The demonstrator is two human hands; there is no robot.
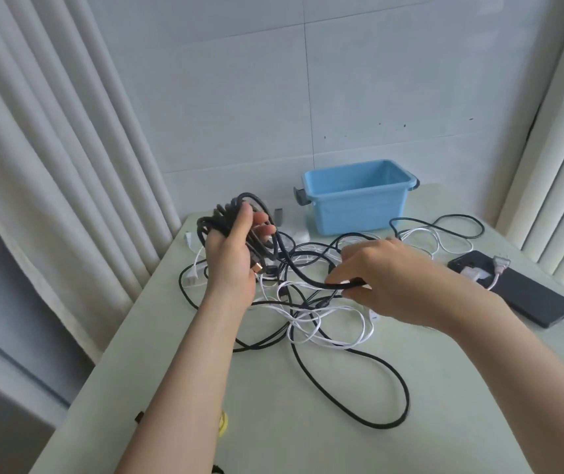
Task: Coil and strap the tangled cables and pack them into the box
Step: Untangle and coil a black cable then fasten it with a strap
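worktop [205, 405]: pale; a loose black cable [369, 357] loops nearest, tangled with white cables [328, 336] at the middle.
right hand [386, 278]: grip pinched on the black cable, over the tangle.
left hand [232, 265]: grip curled round a black coil [219, 220], raised at left.
box [356, 213]: blue, open, far, right of the coil.

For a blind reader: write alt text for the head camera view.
A person's left hand grips a coil of black cable while the right hand pinches a black strand above a tangle of black and white cables on a pale table. An open blue box stands behind; a dark flat device lies at right.
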